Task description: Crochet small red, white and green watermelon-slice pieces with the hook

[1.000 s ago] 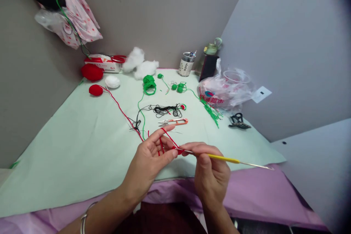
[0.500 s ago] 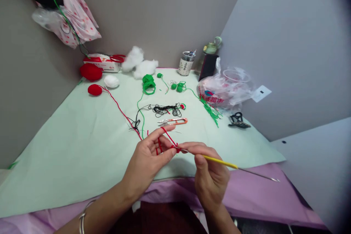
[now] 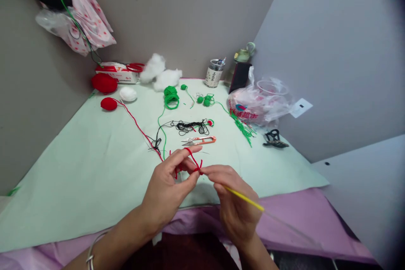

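Between thumb and fingers my left hand (image 3: 169, 181) pinches a small piece of red crochet work (image 3: 198, 169), and red yarn (image 3: 192, 155) loops over its raised index finger. My right hand (image 3: 236, 200) grips a crochet hook (image 3: 245, 198) with a yellow handle; its near tip meets the red piece, and the far metal end is blurred. The strand trails left to a small red yarn ball (image 3: 109, 103). Just beyond my fingers lie orange-handled thread snips (image 3: 204, 140) and a bundle of black thread (image 3: 191, 127).
Across the pale green cloth (image 3: 95, 168) lie green yarn (image 3: 171, 97), white stuffing (image 3: 167, 79) and a white yarn ball (image 3: 128, 94). A pen cup (image 3: 214, 75), a plastic bag (image 3: 249, 103), cut green strands (image 3: 243, 130) and a black claw clip (image 3: 275, 139) stand or lie toward the right.
My right hand has shifted slightly left with the crochet hook, whose far end has swung downward. The red piece has turned a little, and a short yarn end now points up.
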A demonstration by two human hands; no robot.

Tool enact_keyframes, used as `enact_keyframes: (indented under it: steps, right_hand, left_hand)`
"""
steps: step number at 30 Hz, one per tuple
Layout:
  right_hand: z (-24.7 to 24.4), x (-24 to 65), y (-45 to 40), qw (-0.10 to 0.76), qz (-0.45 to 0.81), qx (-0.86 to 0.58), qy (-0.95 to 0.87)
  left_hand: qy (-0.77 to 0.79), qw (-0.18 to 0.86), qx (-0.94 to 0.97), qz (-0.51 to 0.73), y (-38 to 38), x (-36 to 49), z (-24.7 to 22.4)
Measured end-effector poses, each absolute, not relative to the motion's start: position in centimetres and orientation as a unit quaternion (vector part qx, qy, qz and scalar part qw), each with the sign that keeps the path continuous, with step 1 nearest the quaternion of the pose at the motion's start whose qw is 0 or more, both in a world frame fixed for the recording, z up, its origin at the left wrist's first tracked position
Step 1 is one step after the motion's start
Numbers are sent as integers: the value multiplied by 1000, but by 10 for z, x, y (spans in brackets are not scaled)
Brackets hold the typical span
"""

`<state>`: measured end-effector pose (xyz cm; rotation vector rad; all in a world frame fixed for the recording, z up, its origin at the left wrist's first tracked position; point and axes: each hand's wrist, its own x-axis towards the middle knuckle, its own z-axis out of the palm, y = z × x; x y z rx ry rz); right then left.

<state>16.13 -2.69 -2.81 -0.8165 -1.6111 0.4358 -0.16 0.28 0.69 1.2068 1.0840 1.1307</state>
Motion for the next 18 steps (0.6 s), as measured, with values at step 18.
enact_keyframes:
  steps: [18]
  right_hand:
    - [-48,152,-30,569,-20,-417,-708]
  left_hand:
    - [393,708,354,468,-4,2,1]
